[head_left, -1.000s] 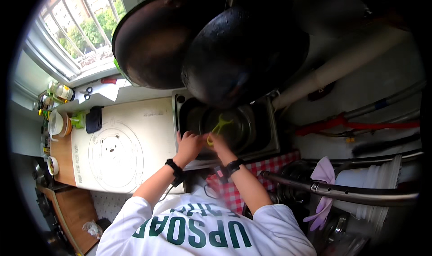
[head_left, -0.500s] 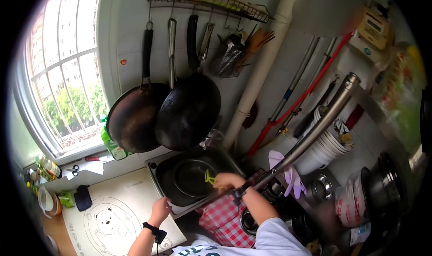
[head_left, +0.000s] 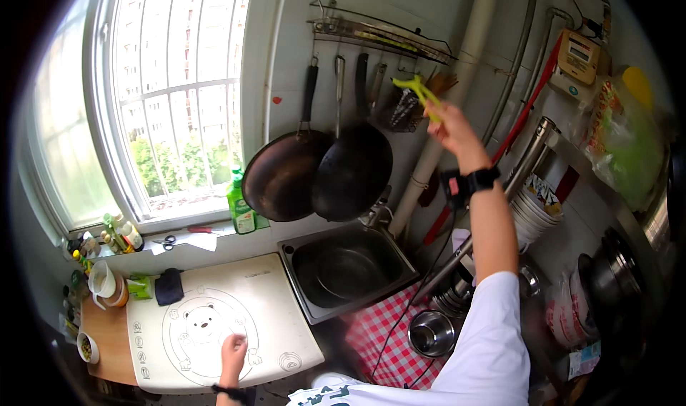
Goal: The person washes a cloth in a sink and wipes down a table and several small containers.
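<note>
My right hand [head_left: 451,129] is raised high against the wall, its fingers closed around the handle of a yellow-green Y-shaped peeler [head_left: 423,92]. The peeler's head points left, in front of a hanging wire basket [head_left: 406,117] that holds utensils; I cannot tell whether they touch. Low over the pale baking mat [head_left: 275,284] with a bear drawing is my left hand [head_left: 234,350], fingers curled in with nothing visible in them. Between the mat and the red checked cloth [head_left: 382,327] sits a dark sink [head_left: 314,312], a round dark shape at its bottom.
Two dark pans [head_left: 286,177] [head_left: 355,174] hang under a wire rack [head_left: 379,34], above the sink. A green detergent bottle [head_left: 241,202] and scissors [head_left: 167,242] lie along the windowsill. Steel pots [head_left: 431,333], a metal pole and stacked white bowls [head_left: 529,213] crowd the right side.
My right hand has lifted the peeler from above the sink up to the hanging basket. My left hand has moved from the sink's edge onto the mat. The view has shifted.
</note>
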The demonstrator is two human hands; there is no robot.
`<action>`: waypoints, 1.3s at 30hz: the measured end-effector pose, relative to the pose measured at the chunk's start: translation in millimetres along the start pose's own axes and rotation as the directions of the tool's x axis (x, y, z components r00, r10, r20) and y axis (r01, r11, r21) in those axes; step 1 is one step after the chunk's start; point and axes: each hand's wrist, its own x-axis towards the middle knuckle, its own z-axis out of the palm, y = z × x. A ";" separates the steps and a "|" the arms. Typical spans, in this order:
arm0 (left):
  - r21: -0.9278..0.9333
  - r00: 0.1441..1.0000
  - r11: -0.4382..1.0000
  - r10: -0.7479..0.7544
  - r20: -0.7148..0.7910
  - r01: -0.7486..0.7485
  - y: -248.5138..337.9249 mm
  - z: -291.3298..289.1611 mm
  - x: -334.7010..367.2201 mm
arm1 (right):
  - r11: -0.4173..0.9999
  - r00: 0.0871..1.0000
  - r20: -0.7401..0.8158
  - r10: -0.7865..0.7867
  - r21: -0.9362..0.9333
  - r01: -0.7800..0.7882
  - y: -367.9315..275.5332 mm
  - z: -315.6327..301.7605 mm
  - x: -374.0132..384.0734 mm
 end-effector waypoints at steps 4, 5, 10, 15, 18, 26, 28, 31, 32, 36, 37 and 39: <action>-0.039 0.902 0.952 -0.300 -0.310 0.303 -72.6 -88.1 -107.8 | 0.977 0.976 0.037 -0.213 0.019 0.213 -66.4 44.0 67.3; 0.058 0.853 0.940 -0.278 -0.442 0.337 -114.2 -124.8 -149.7 | 0.970 0.969 0.050 -0.241 0.050 0.239 -80.9 63.1 84.7; 0.181 0.678 0.751 -0.429 -0.597 0.635 -70.0 -141.0 -261.4 | 0.903 0.961 0.044 -0.273 -0.333 0.272 -124.6 83.6 163.8; 0.115 0.550 0.659 -0.503 -0.666 0.743 -48.5 -103.3 -279.7 | 0.863 0.946 0.249 -0.208 -0.408 0.297 -133.2 105.4 221.4; 0.085 0.514 0.643 -0.518 -0.684 0.761 -39.5 -80.6 -280.2 | 0.594 0.983 0.133 -0.126 -0.784 0.182 -143.6 103.1 232.3; -0.001 0.483 0.658 -0.553 -0.678 0.753 -45.5 -31.4 -283.5 | 0.123 0.931 0.294 -0.216 -0.938 0.325 -94.3 73.7 306.7; -0.016 0.474 0.661 -0.554 -0.685 0.750 -49.0 -30.3 -286.5 | 0.104 0.917 0.320 -0.237 -0.930 0.352 -90.4 73.2 310.8; 0.064 0.509 0.661 -0.508 -0.695 0.747 -26.5 -51.6 -266.6 | 0.108 0.903 0.288 -0.320 -0.935 0.337 -91.0 73.1 296.2; 0.065 0.509 0.656 -0.514 -0.691 0.752 -26.1 -56.2 -270.0 | 0.108 0.909 0.224 -0.352 -0.955 0.278 -91.1 76.1 289.6; 0.079 0.515 0.668 -0.486 -0.706 0.740 -41.6 -77.7 -261.8 | 0.238 0.817 0.357 -0.453 -0.834 0.497 -91.8 68.8 279.0; 0.084 0.513 0.656 -0.497 -0.700 0.750 -42.8 -80.3 -261.4 | 0.231 0.817 0.354 -0.456 -0.839 0.493 -90.7 68.9 272.5; 0.126 0.550 0.661 -0.486 -0.679 0.739 -40.8 -88.9 -262.1 | 0.390 0.786 0.500 -0.364 -0.684 0.616 -94.7 70.5 257.8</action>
